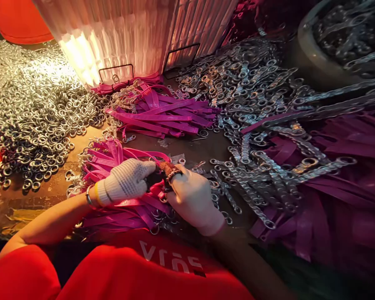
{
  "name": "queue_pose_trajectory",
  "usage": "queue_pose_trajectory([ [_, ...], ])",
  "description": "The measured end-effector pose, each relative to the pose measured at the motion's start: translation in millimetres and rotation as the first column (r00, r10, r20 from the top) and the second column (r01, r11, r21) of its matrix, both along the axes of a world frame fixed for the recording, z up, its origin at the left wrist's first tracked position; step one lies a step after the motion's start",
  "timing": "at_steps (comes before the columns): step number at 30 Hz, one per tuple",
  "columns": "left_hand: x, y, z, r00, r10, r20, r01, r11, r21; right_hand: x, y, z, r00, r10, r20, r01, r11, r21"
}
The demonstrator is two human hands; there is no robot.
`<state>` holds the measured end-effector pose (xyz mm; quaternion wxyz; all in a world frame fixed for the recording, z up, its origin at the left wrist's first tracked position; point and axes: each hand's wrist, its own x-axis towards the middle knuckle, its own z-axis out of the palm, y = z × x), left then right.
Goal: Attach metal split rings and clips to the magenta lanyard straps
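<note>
My left hand [126, 179], in a white dotted knit glove with a yellow cuff, is closed with its fingers pinched over a pink strap [156, 180]. Close against it, my right hand [190, 196], also in a pale glove, curls shut at the same strap; dark and brown wrapping covers some fingertips. What exactly lies under the fingers is partly hidden. Beneath and around both hands spreads a pile of pink straps [103, 160] with metal rings and twisted links at their ends. A metal ring [154, 229] shows below the hands.
Loose metal rings [43, 112] heap up at left. Twisted metal links with eyelets [253, 96] cover the right side. Another pink strap bundle [162, 112] lies ahead, before a ribbed translucent panel [118, 37]. A round tub [312, 50] stands far right; an orange container [21, 21] is far left.
</note>
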<state>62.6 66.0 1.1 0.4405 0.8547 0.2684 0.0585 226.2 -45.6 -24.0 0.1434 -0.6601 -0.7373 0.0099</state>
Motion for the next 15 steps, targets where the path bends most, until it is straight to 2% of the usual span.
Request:
queue_pose_trajectory([
  [2, -2.0, 0.3, -0.8, 0.999, -0.014, -0.043, 0.015, 1.0, 0.023, -1.8, 0.4, 3.3, 0.999, -0.032, -0.011, 0.032, 0.999, -0.018],
  [5, -6.2, 1.7, -1.2, 0.997, -0.04, 0.065, 0.051, 0.984, -0.168, -4.7, 1.8, 17.1, 0.997, -0.072, -0.022, 0.07, 0.996, -0.062],
  [7, -9.2, 0.4, -2.1, 0.986, 0.028, 0.167, 0.012, 0.971, -0.237, -5.4, 4.8, 29.1, 0.998, -0.054, -0.033, 0.049, 0.987, -0.153],
  [9, -12.1, -4.0, -4.0, 0.979, 0.069, 0.194, -0.038, 0.986, -0.161, -4.9, 10.1, 38.5, 0.999, -0.039, -0.014, 0.033, 0.954, -0.296],
  [11, -14.4, -10.1, -7.1, 0.985, 0.051, 0.164, -0.052, 0.999, 0.001, -4.1, 16.0, 42.0, 0.999, -0.036, 0.024, 0.043, 0.905, -0.423],
  [13, -15.8, -15.5, -10.8, 0.99, 0.033, 0.135, -0.052, 0.989, 0.136, -4.3, 19.6, 39.5, 0.998, -0.014, 0.059, 0.04, 0.876, -0.481],
  [15, -15.8, -18.9, -14.9, 0.991, 0.029, 0.132, -0.057, 0.975, 0.216, -6.1, 19.1, 33.9, 0.994, 0.041, 0.097, 0.009, 0.882, -0.471],
])
